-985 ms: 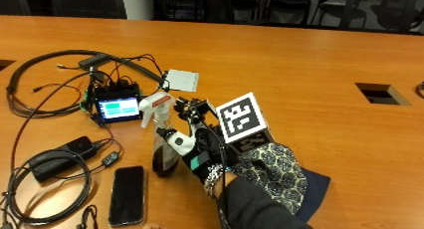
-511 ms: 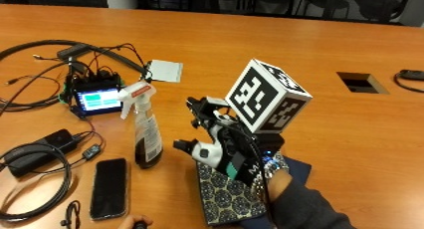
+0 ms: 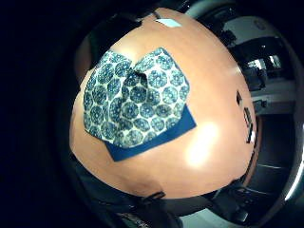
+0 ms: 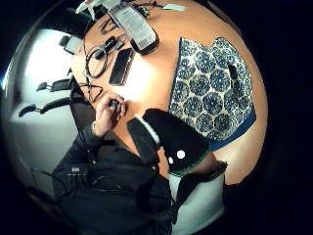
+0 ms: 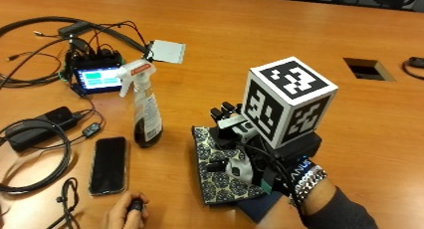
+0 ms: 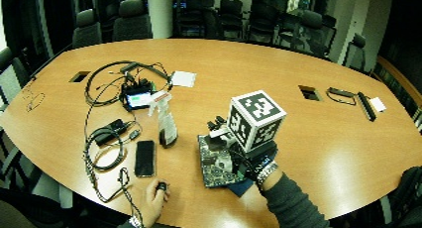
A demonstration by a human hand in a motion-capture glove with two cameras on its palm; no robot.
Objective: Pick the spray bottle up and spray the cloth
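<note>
The gloved right hand (image 5: 248,152) hovers over the patterned cloth (image 5: 215,176) near the table's (image 5: 265,45) front edge, fingers relaxed and holding nothing, with the spray bottle (image 5: 144,112) upright beside the cloth.

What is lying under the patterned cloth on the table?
A dark blue layer shows past the edges of the patterned cloth, resting on the table. The cloth covers the rest of it.

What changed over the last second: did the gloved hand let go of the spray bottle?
Yes. A second ago the gloved right hand was at the spray bottle; it has since moved off to the patterned cloth, above which it now sits with straight fingers, holding nothing. The bottle stands upright and free beside the phone. Cables and the small screen are unchanged.
</note>
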